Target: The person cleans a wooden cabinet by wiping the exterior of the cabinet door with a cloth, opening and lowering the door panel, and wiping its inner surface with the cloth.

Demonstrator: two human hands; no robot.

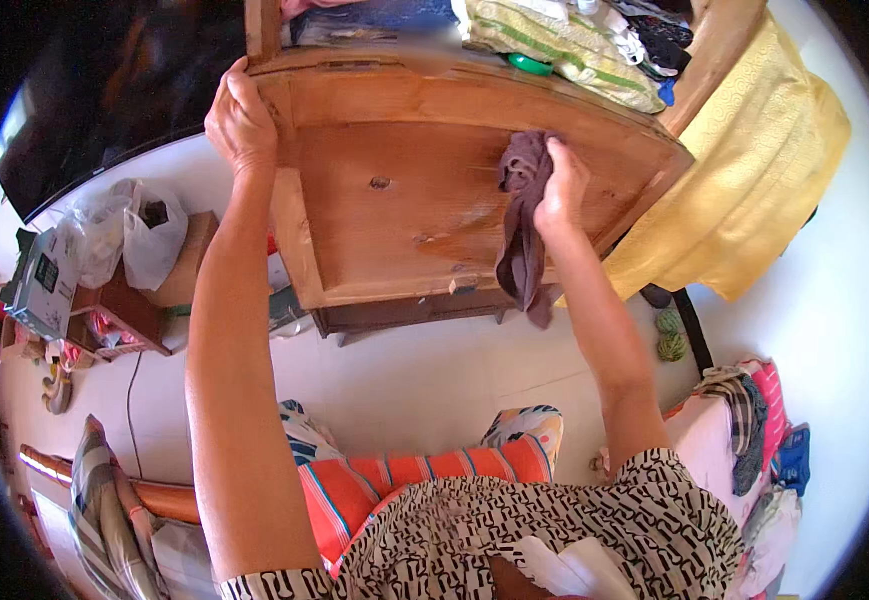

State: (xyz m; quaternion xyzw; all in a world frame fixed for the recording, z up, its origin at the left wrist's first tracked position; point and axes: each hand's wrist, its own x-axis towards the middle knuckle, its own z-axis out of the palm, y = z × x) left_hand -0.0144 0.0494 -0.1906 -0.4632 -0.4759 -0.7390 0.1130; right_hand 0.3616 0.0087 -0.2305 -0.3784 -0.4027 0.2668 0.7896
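My left hand [241,116] is at the upper left corner of a framed wooden cabinet panel [382,217], its fingers curled around the edge. In my right hand [563,184] is a bunched dark brown cloth [526,169], held against the right half of the panel. The cloth's loose end hangs down past the panel's lower edge. A knot and some marks show on the wood. Above the panel, the cabinet's open space holds folded clothes and a green-striped yellow fabric [554,45].
A yellow cloth [749,172] drapes beside the cabinet at right. At left are a large dark television screen [96,90], plastic bags [153,232] and a box [44,281]. Clothes lie on a pink-covered surface [704,457] at lower right. Tiled floor [419,375] shows below the panel.
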